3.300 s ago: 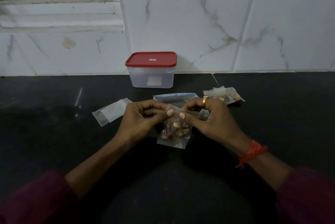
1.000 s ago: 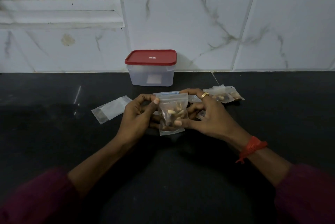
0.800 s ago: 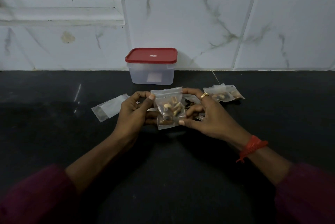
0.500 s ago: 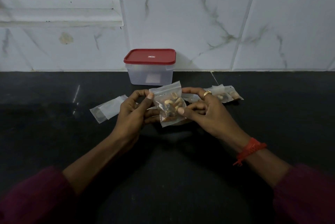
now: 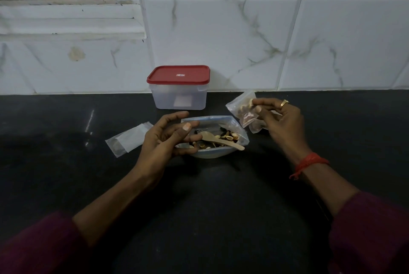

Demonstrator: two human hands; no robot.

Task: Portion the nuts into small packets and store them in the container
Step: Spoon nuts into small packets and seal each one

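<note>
We see the small clear plastic packet of nuts [image 5: 240, 111] has gone from centre, where both hands held it, off to the right. The right hand [image 5: 283, 120] now has it alone, pinched between thumb and fingertips, tilted, lifted just above another filled packet [image 5: 255, 127] on the counter. The left hand [image 5: 163, 140] has let go: fingers loosely curled, holding nothing, hovering at the left edge of the large clear zip bag [image 5: 221, 122].

With the hands parted we see that bag open on the black countertop [image 5: 221, 207], mixed nuts [image 5: 228, 136] inside and a pale wooden spoon [image 5: 223, 141] lying across them, handle pointing right. The left hand covers the bag's left end. The right hand's fingers hide part of the held packet, and hand plus packet block most of what lies under them.

The translucent rectangular container [image 5: 179, 96] sits behind the bag against the white marbled tile wall [image 5: 221, 30], red lid [image 5: 178, 74] on. A stack of empty clear packets [image 5: 127, 140] lies left of the left hand. On the right hand we note a gold ring [image 5: 284, 103], and a red thread bracelet [image 5: 308, 163] at the wrist.
</note>
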